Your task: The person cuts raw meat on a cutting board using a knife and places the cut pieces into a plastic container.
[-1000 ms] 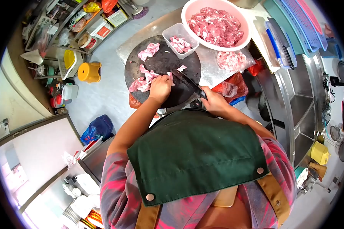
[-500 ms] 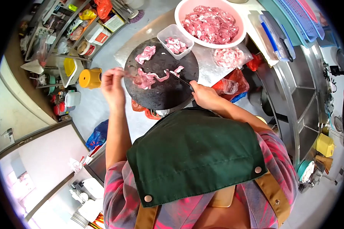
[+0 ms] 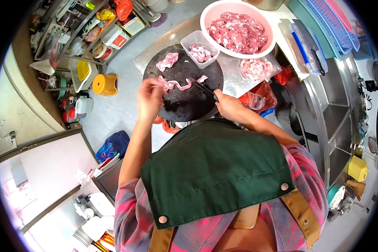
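Observation:
My right hand (image 3: 229,105) grips the handle of a knife (image 3: 203,87), whose dark blade lies low over the round black board (image 3: 185,105). At the board's left edge my left hand (image 3: 150,94) is closed and slightly blurred, its fingertips at the meat strip (image 3: 172,85); whether it pinches a piece is unclear. Another piece of meat (image 3: 167,61) lies farther back on the board, and a small bit (image 3: 202,79) rests beyond the knife tip. A clear plastic container (image 3: 200,52) with cut meat stands at the board's back right edge.
Behind the board stands a large pink basin (image 3: 203,21) full of meat. A bag of pale meat (image 3: 256,68) lies on the metal table (image 3: 233,77), with a red bag (image 3: 262,94) nearby. A yellow stool (image 3: 105,85) stands on the floor at left.
My left hand first lifted off the meat and swung left, then came back right to the board's edge. The knife has stayed in my right hand, and the meat is now spread in a thin strip.

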